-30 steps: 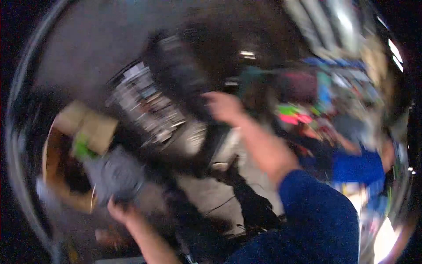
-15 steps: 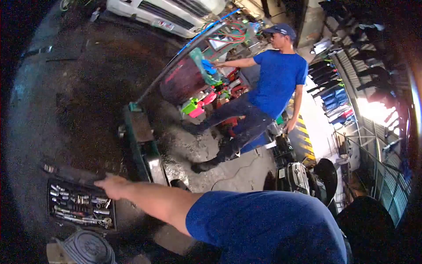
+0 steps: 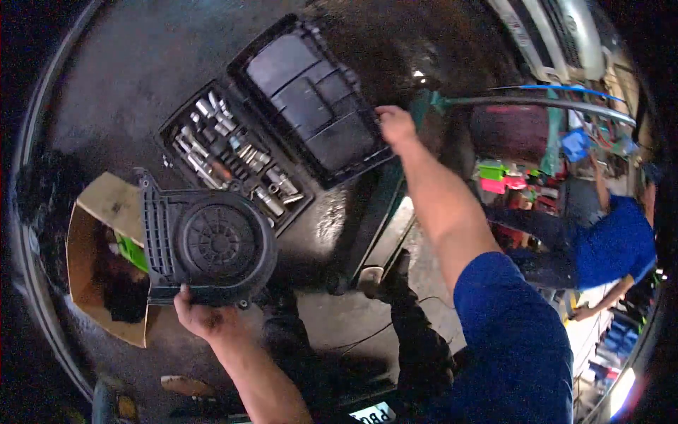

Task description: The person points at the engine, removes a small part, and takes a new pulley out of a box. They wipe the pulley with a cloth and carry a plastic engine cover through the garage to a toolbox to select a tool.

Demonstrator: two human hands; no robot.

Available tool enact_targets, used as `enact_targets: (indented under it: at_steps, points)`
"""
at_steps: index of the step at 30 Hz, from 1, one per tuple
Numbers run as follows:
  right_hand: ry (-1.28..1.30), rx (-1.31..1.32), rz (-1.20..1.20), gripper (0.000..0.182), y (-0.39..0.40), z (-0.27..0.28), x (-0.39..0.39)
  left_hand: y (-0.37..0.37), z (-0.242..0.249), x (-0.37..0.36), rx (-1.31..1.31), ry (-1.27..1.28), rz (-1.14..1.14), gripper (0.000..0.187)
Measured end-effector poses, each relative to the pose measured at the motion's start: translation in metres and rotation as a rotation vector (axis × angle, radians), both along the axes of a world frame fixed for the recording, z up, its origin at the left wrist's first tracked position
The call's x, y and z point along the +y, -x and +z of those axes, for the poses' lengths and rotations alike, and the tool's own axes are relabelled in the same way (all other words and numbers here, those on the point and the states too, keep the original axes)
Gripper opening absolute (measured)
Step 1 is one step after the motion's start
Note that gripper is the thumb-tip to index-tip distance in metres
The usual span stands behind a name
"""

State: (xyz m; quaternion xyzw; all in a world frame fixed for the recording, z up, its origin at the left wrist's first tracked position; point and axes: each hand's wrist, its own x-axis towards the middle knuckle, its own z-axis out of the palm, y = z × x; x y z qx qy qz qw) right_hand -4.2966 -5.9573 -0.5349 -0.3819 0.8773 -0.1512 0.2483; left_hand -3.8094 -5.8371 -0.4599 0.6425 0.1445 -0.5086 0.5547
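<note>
My left hand [image 3: 203, 316] grips the lower edge of a black plastic fan housing [image 3: 220, 244], thumb on top and fingers mostly hidden beneath. The housing has a ribbed round centre and slats at one side. At the far edge of the open lid [image 3: 311, 92] of a black socket set case, my right hand [image 3: 397, 128] has its fingers closed on the rim. Sockets and ratchets [image 3: 233, 152] lie in the other half of the case, partly overlapped by the housing.
An open cardboard box [image 3: 79, 275] with a green item inside stands beside the housing. A green floor jack [image 3: 385, 237] lies beyond the lid. At right, a co-worker in a blue shirt [image 3: 614, 244] stands near a dark red drum [image 3: 512, 134] and coloured bins.
My view has turned and come closer to the case. My left hand has come into view, holding the fan housing; my right hand stays by the lid. The co-worker now appears farther right.
</note>
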Motion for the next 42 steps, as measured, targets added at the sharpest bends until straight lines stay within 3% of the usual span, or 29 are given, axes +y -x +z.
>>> enact_targets:
  at_steps: [2,4,6,8,11,16,19,22,23,24,26,29,30,31,33,34,36,38,42]
  points:
    - [0.007,-0.021,-0.089,0.027,0.005,-0.017,-0.004,0.002,0.008,0.007,0.170,0.214,-0.075,0.040]
    - [0.050,0.208,0.094,0.027,0.028,-0.056,-0.002,0.007,0.013,0.004,0.191,0.101,-0.001,0.040]
    - [0.013,0.107,0.014,0.029,0.022,-0.068,-0.002,0.006,0.009,0.008,0.183,0.078,-0.027,0.043]
    - [-0.128,0.211,0.169,0.031,0.015,-0.080,-0.003,0.013,0.014,0.000,0.184,0.101,-0.033,0.044]
    - [-0.170,0.269,0.096,0.033,0.005,-0.095,-0.005,0.010,0.014,-0.002,0.169,0.147,-0.047,0.047]
    - [-0.252,0.253,0.181,0.036,0.014,-0.141,-0.006,0.012,0.016,-0.010,0.141,0.187,-0.032,0.049]
    - [-0.213,0.344,0.256,0.037,0.006,-0.157,0.000,0.006,0.016,-0.012,0.070,0.057,-0.045,0.048]
    - [-0.260,0.185,0.261,0.039,-0.002,-0.160,0.000,0.000,0.014,-0.014,0.048,0.097,-0.051,0.046]
    - [-0.319,0.326,0.548,0.039,-0.004,-0.156,0.002,-0.004,0.013,-0.014,-0.001,0.076,-0.026,0.045]
    - [-0.317,0.324,0.555,0.039,-0.009,-0.156,-0.001,-0.007,0.012,-0.014,-0.045,0.058,-0.004,0.044]
    - [-0.268,0.345,0.263,0.034,-0.020,-0.150,-0.006,-0.020,0.012,-0.012,-0.069,0.080,-0.031,0.043]
    - [-0.091,0.215,0.193,0.030,-0.067,-0.125,-0.020,-0.035,0.014,-0.018,-0.034,0.152,0.009,0.043]
    - [0.052,0.041,0.189,0.027,-0.097,-0.107,-0.022,-0.037,0.015,-0.021,0.024,0.190,0.063,0.043]
    - [0.172,0.062,0.314,0.025,-0.115,-0.118,-0.020,-0.038,0.016,-0.023,0.025,0.195,0.072,0.043]
    - [0.033,-0.085,0.389,0.027,-0.195,-0.073,-0.024,-0.036,0.017,-0.026,-0.232,-0.011,0.142,0.043]
    - [-0.073,-0.143,0.369,0.031,-0.235,-0.053,-0.030,-0.039,0.017,-0.027,-0.230,-0.012,0.144,0.043]
    - [0.039,-0.180,0.498,0.038,-0.274,-0.078,-0.024,-0.048,0.017,-0.025,0.031,0.235,0.126,0.043]
    - [0.059,-0.020,0.471,0.045,-0.308,-0.088,-0.023,-0.050,0.016,-0.022,0.029,0.226,0.140,0.038]
    - [0.022,-0.013,0.308,0.045,-0.325,-0.108,-0.026,-0.062,0.014,-0.011,0.031,0.255,0.154,0.031]
